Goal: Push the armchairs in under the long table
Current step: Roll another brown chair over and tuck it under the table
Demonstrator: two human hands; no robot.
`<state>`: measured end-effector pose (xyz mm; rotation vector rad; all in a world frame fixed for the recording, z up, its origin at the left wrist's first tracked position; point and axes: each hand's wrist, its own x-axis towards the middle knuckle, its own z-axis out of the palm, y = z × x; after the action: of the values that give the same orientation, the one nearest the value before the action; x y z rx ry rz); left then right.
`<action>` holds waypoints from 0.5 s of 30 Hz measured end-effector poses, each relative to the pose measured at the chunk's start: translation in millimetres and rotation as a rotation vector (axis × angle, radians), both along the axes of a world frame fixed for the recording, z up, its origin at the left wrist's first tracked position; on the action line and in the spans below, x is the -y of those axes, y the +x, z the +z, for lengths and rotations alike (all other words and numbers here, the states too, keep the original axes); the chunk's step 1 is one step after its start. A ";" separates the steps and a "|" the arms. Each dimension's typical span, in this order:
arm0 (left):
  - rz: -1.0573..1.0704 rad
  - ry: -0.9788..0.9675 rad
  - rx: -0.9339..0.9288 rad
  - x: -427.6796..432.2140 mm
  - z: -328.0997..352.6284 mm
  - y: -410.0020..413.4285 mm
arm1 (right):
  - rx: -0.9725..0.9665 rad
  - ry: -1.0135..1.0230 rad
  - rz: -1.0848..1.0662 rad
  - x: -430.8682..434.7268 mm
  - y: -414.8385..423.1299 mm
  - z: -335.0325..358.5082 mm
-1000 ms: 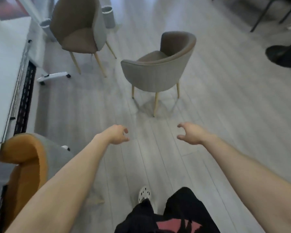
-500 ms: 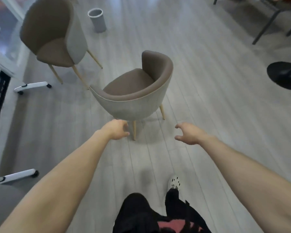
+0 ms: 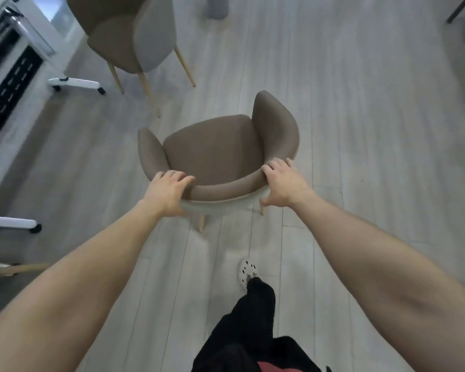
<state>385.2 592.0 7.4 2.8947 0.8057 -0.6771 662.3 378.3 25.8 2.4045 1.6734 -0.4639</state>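
both hands, left hand and right hand, clamp the armchair backrest at frame centre; the table lies upper left, so the push goes leftward.

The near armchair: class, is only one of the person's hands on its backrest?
No, the left hand and the right hand both grip the curved backrest of the near armchair.

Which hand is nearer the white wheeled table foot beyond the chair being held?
Left. The left hand grips the near armchair on the side facing the white table foot; the right hand grips the opposite side.
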 end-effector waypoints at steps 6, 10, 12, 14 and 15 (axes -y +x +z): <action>0.064 -0.112 -0.089 -8.5 -35.2 17.5 | 0.018 -0.064 0.202 -33.3 44.6 -45.7; 0.158 -0.107 0.020 5.4 -46.0 20.1 | 0.023 -0.060 0.275 -44.9 59.1 -60.0; 0.210 -0.101 0.035 13.1 -45.6 29.1 | 0.004 -0.029 0.312 -48.8 73.2 -63.4; 0.267 -0.086 0.045 21.8 -45.7 44.0 | -0.011 -0.006 0.363 -58.4 96.5 -64.8; 0.312 -0.084 0.052 28.6 -46.2 54.1 | -0.016 -0.010 0.398 -64.2 111.2 -64.6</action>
<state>439.4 563.3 -38.8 2.6162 1.1574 -0.5834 773.5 442.5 -38.8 1.9873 2.0809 -0.4234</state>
